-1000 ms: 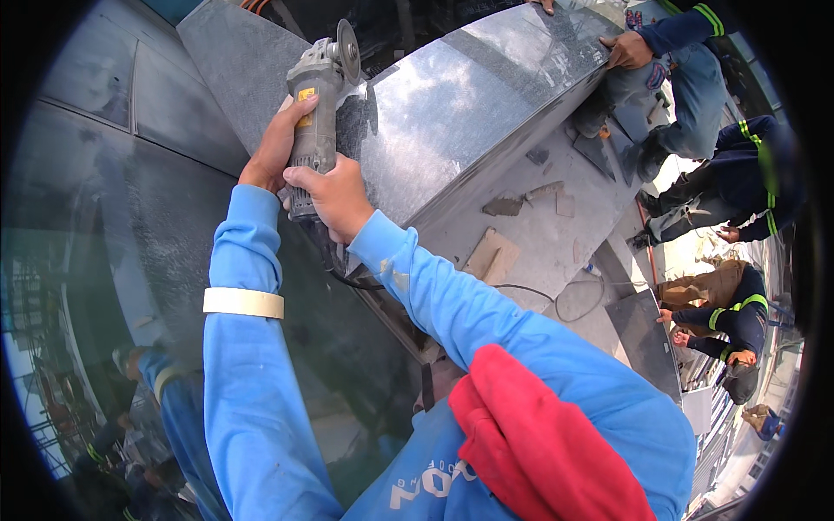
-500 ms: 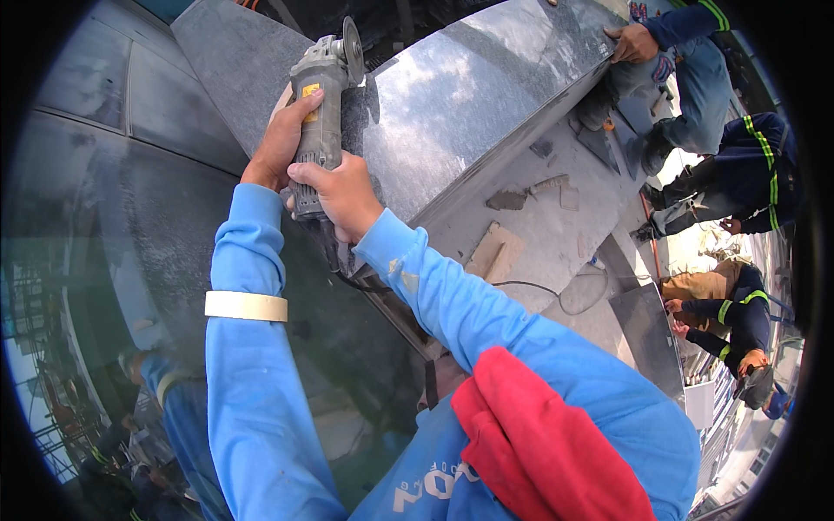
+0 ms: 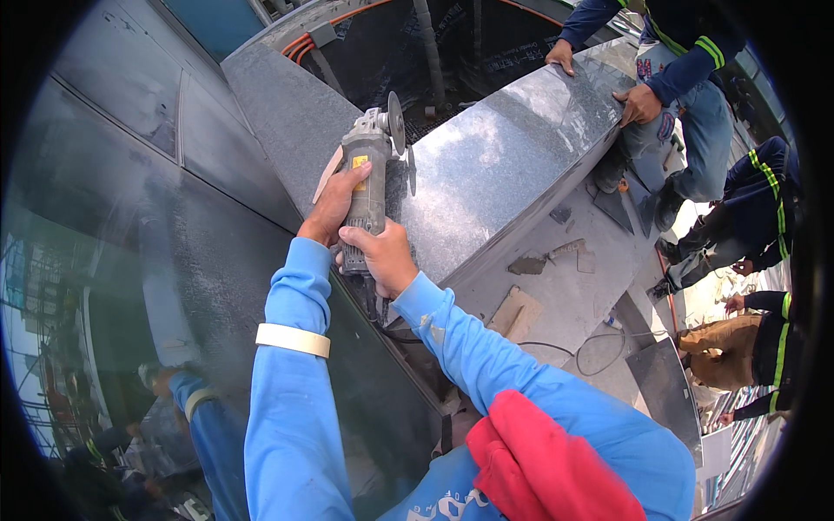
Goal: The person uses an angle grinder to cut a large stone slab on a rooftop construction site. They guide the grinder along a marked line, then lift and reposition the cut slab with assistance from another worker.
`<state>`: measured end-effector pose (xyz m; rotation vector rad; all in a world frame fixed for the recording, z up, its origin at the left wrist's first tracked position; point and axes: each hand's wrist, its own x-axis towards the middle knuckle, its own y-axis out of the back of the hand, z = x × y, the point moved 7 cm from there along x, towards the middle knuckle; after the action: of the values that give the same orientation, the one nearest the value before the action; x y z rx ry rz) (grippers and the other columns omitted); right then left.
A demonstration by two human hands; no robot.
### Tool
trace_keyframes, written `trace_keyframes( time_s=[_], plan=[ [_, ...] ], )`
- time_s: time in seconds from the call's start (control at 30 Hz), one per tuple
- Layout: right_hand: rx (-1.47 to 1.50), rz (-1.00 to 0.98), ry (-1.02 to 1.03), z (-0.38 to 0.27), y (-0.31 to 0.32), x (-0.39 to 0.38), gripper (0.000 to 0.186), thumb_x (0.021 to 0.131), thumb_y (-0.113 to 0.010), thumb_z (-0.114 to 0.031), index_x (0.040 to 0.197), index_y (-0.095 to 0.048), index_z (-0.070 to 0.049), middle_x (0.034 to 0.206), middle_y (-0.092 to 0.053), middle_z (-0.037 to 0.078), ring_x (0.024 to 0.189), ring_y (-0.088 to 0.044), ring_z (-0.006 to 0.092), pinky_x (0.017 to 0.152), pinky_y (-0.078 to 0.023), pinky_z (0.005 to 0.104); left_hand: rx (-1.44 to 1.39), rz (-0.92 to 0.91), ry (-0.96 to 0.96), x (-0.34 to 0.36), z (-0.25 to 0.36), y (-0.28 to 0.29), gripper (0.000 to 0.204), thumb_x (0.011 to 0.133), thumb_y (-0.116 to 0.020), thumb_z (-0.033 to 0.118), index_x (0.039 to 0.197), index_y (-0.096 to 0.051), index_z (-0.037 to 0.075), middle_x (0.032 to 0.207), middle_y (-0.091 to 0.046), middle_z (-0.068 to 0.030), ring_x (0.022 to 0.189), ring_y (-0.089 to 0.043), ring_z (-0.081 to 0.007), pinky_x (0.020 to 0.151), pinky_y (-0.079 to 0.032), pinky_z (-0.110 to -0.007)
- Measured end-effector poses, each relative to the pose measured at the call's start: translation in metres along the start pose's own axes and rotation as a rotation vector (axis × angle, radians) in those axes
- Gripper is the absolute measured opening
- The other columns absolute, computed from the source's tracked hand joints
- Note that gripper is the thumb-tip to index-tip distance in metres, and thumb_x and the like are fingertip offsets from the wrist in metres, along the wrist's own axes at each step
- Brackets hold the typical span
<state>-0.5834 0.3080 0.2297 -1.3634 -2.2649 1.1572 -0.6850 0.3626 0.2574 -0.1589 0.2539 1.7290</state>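
Note:
My left hand point(image 3: 334, 208) is wrapped round the body of a grey angle grinder point(image 3: 372, 187), its thumb beside a yellow label. My right hand point(image 3: 387, 256) grips the rear of the same tool, lower down, where the black cord hangs. The grinder's disc point(image 3: 397, 123) stands upright at the far end. The tool is over the junction of galvanized metal panels point(image 3: 482, 161), by a dark cut-out; whether it touches the metal I cannot tell. A thin pale piece point(image 3: 328, 174) lies just left of it, partly hidden.
A co-worker's hands point(image 3: 638, 104) grip the long panel at upper right, with two more co-workers point(image 3: 756, 200) below. Dark glass point(image 3: 130, 286) runs along my left. Scraps point(image 3: 526, 265), a board point(image 3: 512, 313) and a looped cord are on the grey surface. An open dark cavity point(image 3: 460, 52) lies beyond.
The view has shifted, so panels, grinder and both my hands appear further right and lower, showing more cavity. My grip is unchanged. The lower right co-worker has moved, head now out of sight.

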Motion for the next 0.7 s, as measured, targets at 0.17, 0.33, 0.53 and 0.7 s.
trace_keyframes(
  time_s=[0.17, 0.33, 0.53, 0.7],
  plan=[
    [-0.032, 0.007, 0.041, 0.000, 0.003, 0.002, 0.023, 0.088, -0.073, -0.010, 0.103, -0.062, 0.004, 0.083, -0.070, 0.012, 0.064, -0.070, 0.0182, 0.057, -0.059, 0.0320, 0.019, -0.065, 0.080, 0.007, -0.006, 0.001, 0.055, 0.097, -0.059, 0.045, 0.138, -0.049, 0.010, 0.101, -0.059, -0.0034, 0.079, -0.061, -0.0098, 0.068, -0.054, -0.027],
    [-0.016, 0.021, 0.066, -0.004, 0.001, 0.000, 0.026, 0.087, -0.074, -0.011, 0.104, -0.062, 0.005, 0.083, -0.070, 0.013, 0.064, -0.071, 0.0183, 0.056, -0.059, 0.0316, 0.019, -0.033, 0.033, 0.006, 0.001, -0.003, 0.055, 0.097, -0.058, 0.047, 0.138, -0.049, 0.011, 0.100, -0.059, -0.0034, 0.079, -0.061, -0.0111, 0.069, -0.054, -0.028],
    [0.019, 0.020, 0.012, -0.002, 0.002, 0.002, 0.029, 0.083, -0.074, -0.005, 0.105, -0.060, 0.008, 0.088, -0.069, 0.015, 0.066, -0.069, 0.0206, 0.058, -0.059, 0.0344, 0.038, 0.002, 0.051, 0.003, 0.002, -0.003, 0.059, 0.096, -0.060, 0.047, 0.141, -0.048, 0.011, 0.102, -0.060, -0.0054, 0.080, -0.061, -0.0126, 0.071, -0.054, -0.029],
    [0.017, 0.024, 0.030, 0.000, 0.004, 0.004, 0.027, 0.085, -0.075, -0.009, 0.103, -0.062, 0.007, 0.085, -0.070, 0.014, 0.065, -0.070, 0.0198, 0.058, -0.059, 0.0328, 0.018, -0.003, 0.032, 0.005, 0.002, -0.003, 0.063, 0.094, -0.063, 0.043, 0.145, -0.047, 0.010, 0.108, -0.063, -0.0086, 0.084, -0.064, -0.0145, 0.071, -0.055, -0.030]
  ],
)
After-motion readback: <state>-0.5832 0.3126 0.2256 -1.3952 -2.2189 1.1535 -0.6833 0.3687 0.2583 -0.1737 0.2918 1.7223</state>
